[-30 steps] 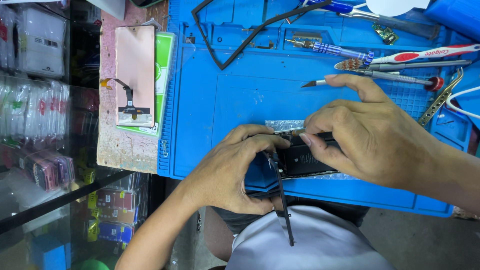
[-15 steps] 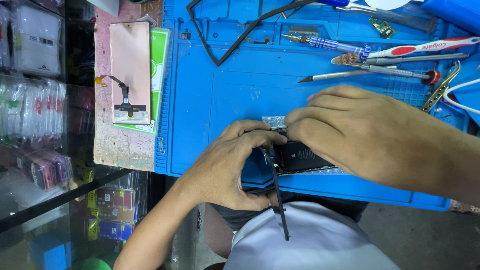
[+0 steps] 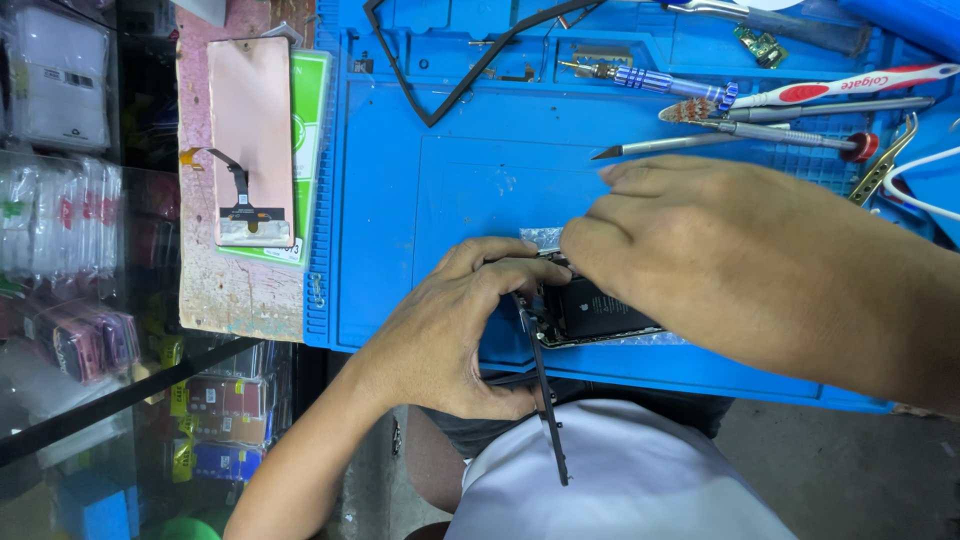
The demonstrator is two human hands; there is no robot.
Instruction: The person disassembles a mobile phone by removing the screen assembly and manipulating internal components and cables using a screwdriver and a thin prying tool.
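**Right hand slides left over the open phone**

Compared with the frames a moment earlier, the right hand has shifted leftward across the frame, so its fingertips now meet the left hand's at the upper left corner of the phone. More of the phone's dark inside shows below the right hand than before, with the black battery block and a bit of board at its left end in sight. The thin dark frame strip still hangs down from the left hand toward the bottom centre of the frame, at much the same angle. Judging by this, the work has closed in on one small spot at the phone's left end, and both hands are on it.

The left hand comes in from the lower left, palm down, fingers curled; its thumb and forefinger are pressed onto the phone's edge and the top of the strip. The right hand reaches in from the right edge, fingers close together and bent down, tips pinching at something small that they hide, so I cannot tell what.

The phone lies at the lower centre of the blue mat, near its front edge. Screwdrivers and a toothbrush lie at upper right; a pink screen panel sits at upper left.
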